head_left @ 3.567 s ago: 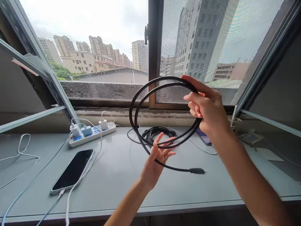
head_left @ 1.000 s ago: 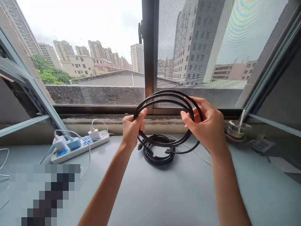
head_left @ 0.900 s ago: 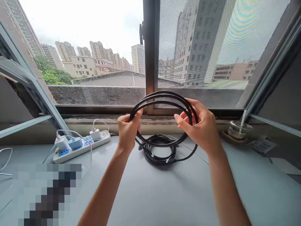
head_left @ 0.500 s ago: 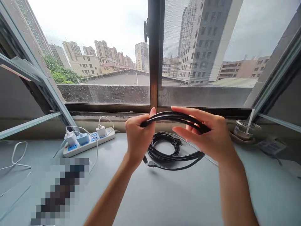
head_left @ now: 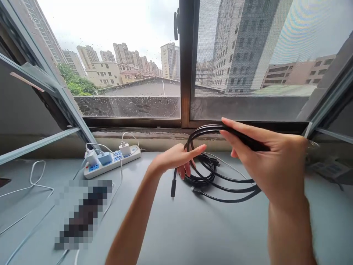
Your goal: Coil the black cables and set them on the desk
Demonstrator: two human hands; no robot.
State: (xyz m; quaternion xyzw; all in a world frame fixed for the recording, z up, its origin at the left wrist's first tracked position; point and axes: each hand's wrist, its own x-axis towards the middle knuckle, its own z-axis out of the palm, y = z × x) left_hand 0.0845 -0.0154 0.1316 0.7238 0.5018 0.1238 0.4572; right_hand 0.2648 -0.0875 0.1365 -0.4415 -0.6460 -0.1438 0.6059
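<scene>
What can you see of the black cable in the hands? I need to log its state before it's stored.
The black cable is thin, round and rubbery-looking, wound into a few loose loops. The right hand pinches the bundled loops at their top, held above the grey ledge. The left hand touches the loops' left side, where one end with a straight black plug hangs down. The lower loops sag toward a second coiled cable lying behind.

Glossy black rubbery cable (head_left: pixel 220 129)
</scene>
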